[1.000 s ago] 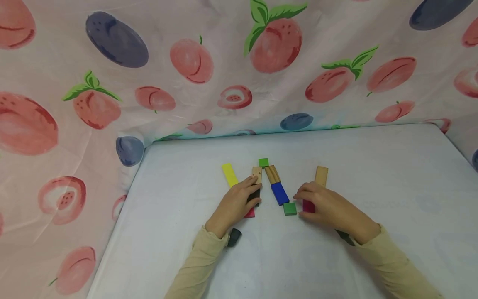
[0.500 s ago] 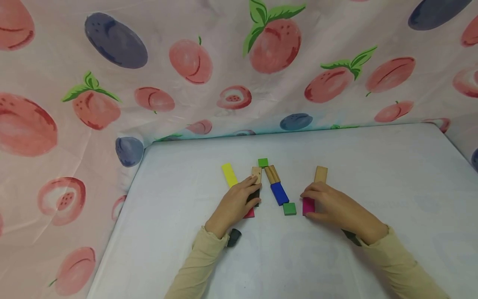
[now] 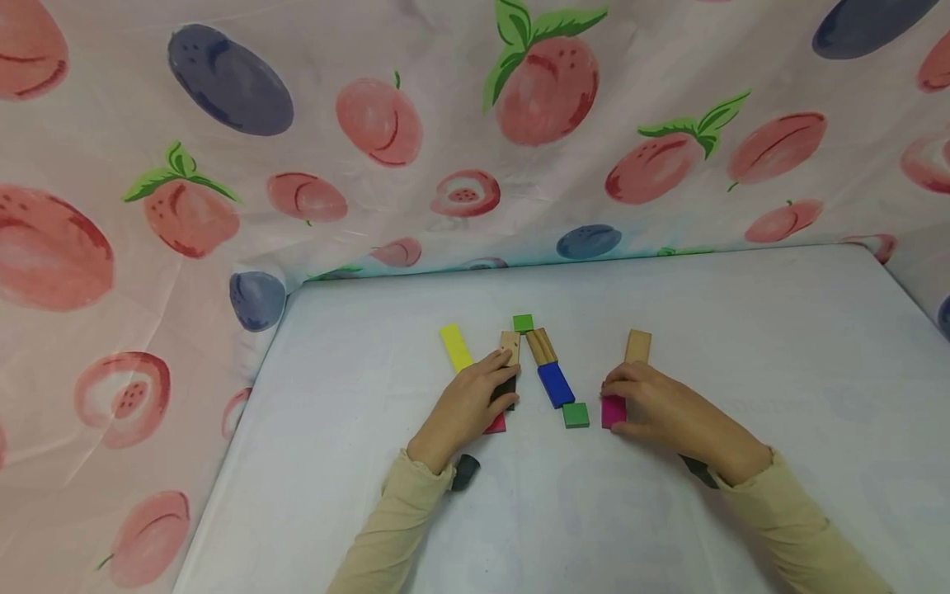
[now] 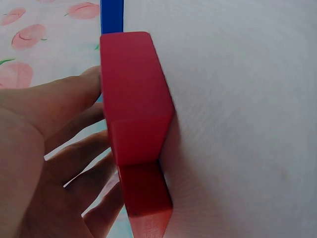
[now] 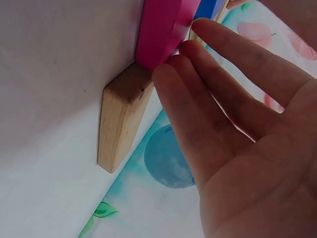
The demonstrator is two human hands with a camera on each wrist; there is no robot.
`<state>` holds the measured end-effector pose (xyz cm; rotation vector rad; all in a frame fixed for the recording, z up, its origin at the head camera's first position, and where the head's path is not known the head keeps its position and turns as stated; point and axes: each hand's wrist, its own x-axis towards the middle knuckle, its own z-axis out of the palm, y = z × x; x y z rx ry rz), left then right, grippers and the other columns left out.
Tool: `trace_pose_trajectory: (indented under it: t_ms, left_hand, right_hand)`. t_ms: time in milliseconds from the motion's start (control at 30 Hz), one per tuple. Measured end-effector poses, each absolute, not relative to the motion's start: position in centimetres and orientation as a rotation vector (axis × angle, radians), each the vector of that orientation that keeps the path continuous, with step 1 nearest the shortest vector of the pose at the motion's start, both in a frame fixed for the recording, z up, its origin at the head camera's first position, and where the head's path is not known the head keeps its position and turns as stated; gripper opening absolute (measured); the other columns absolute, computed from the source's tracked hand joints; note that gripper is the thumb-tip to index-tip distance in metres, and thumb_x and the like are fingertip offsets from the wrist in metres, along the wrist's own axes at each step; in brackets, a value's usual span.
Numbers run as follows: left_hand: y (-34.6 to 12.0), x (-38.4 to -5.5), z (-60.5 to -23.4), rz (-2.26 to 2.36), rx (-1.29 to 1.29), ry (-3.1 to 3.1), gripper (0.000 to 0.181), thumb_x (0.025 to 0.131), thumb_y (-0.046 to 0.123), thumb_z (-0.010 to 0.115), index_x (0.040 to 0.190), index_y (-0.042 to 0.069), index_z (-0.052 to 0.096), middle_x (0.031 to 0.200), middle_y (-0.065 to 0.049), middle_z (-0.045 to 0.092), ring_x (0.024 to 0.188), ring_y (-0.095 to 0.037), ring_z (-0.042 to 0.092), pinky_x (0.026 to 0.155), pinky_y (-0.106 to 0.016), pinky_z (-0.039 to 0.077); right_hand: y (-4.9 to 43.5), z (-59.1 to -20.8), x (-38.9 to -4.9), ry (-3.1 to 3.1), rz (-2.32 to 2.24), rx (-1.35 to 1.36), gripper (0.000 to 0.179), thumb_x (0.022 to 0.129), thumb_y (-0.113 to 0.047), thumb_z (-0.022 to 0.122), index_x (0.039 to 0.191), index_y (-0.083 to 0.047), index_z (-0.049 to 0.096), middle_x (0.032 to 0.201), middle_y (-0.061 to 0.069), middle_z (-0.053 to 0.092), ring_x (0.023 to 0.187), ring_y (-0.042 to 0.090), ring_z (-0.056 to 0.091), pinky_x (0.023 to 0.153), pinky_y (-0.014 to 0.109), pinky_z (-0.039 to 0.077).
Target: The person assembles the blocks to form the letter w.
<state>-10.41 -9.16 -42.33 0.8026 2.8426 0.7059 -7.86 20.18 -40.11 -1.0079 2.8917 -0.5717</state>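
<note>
My left hand [image 3: 469, 403] rests over a black block [image 3: 508, 389] and the lower part of a plain wood block [image 3: 510, 340], fingers relaxed. A red block [image 3: 496, 424] pokes out under its palm, and a yellow block [image 3: 456, 346] lies just beyond. In the left wrist view, two red blocks [image 4: 136, 74] stand end to end beside the fingers. On the right, my right hand [image 3: 656, 404] holds a magenta block [image 3: 613, 411], fingertips at its far end and thumb at its near end. A tan wood block [image 5: 121, 119] adjoins that magenta block in the right wrist view.
Between the hands runs a slanted line: a ribbed tan block [image 3: 542, 346], a blue block [image 3: 556, 385] and a green block [image 3: 576, 415]. Another green block [image 3: 523, 322] sits at the far end. A fruit-print cloth [image 3: 460, 107] hangs behind the white table [image 3: 779, 396].
My right hand has shifted slightly to the right, away from the near green block, and its fingers have closed in on the magenta block, now more visible. The left hand stays put.
</note>
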Motion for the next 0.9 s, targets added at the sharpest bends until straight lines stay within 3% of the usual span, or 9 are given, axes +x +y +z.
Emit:
trace_pose_trajectory:
  t_ms: [900]
  left_hand:
    - [-9.2,-10.4,-42.2,0.699,0.795,2.839,0.047,0.096,0.027,0.067,0.138,0.008,0.059,0.154,-0.009,0.044,0.145,-0.022,0.037,0.118,-0.041,0.034]
  right_hand:
    - [19.3,-40.3,-9.7,2.864,-0.609,-0.923,0.034,0.075,-0.012,0.086,0.104,0.000,0.074,0.110,0.009,0.063,0.101,0.024,0.060,0.080,0.035,0.060]
